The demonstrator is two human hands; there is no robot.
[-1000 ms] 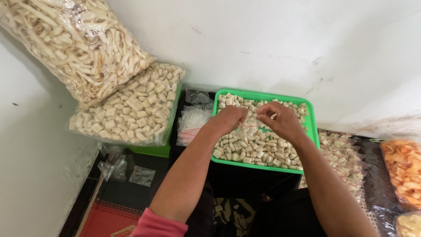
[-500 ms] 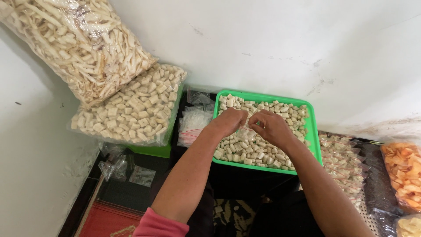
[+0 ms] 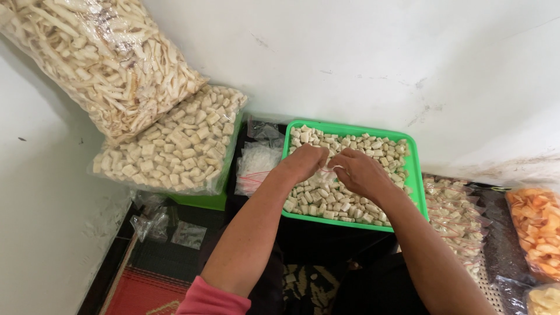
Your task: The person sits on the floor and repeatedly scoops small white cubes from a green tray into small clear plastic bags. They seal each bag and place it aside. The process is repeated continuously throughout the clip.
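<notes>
A green tray (image 3: 417, 178) full of small pale square snack pieces (image 3: 326, 198) sits against the white wall. Both my hands hover over its middle, close together. My left hand (image 3: 304, 161) and my right hand (image 3: 357, 171) pinch a small clear plastic bag (image 3: 331, 168) between their fingertips. The bag is mostly hidden by my fingers, and I cannot tell what it holds.
Left of the tray lies a stack of empty clear bags (image 3: 255, 166). Two big bags lean in the left corner, one of stick-shaped crackers (image 3: 99, 58), one of square crackers (image 3: 169, 146). Small filled packets (image 3: 455, 219) and orange crackers (image 3: 536, 227) lie at right.
My right hand has slid down and left toward my left hand, and both now meet over the tray's middle on the small bag.
</notes>
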